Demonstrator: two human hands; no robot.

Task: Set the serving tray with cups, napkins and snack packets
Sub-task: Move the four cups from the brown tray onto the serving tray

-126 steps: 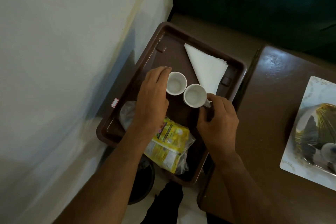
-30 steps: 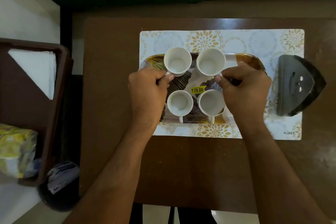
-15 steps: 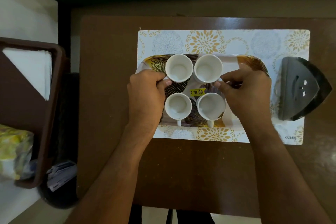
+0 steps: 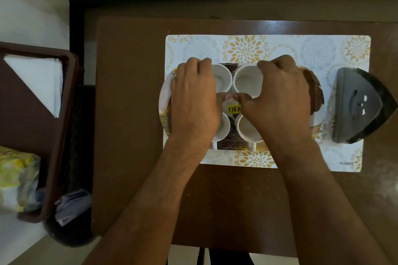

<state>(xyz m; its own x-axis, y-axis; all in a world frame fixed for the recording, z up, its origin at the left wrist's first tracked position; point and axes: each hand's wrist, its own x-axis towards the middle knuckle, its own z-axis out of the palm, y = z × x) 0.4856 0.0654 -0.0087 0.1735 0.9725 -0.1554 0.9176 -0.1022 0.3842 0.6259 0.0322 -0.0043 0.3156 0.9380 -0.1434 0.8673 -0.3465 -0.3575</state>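
Several white cups stand on the patterned serving tray (image 4: pixel 314 92), which lies on a floral placemat (image 4: pixel 280 47). My left hand (image 4: pixel 193 101) is closed around the back left cup (image 4: pixel 223 77), fingers over its far side and thumb on its near side. My right hand (image 4: pixel 280 97) grips the back right cup (image 4: pixel 245 80) the same way. The front left cup (image 4: pixel 224 129) and front right cup (image 4: pixel 247 132) are partly hidden under my hands. White napkins (image 4: pixel 38 79) and a yellow snack packet (image 4: pixel 17 176) lie in a brown tray (image 4: pixel 69 114) at the left.
A dark grey iron-shaped object (image 4: pixel 361 105) sits on the placemat's right end, close to the serving tray. The brown table (image 4: pixel 129 114) has bare wood to the left and front of the placemat. A black bin (image 4: pixel 71 232) stands below the brown tray.
Both hands moved from the sides of the front cups up to the back pair and closed on them. The two back cups now sit close together.
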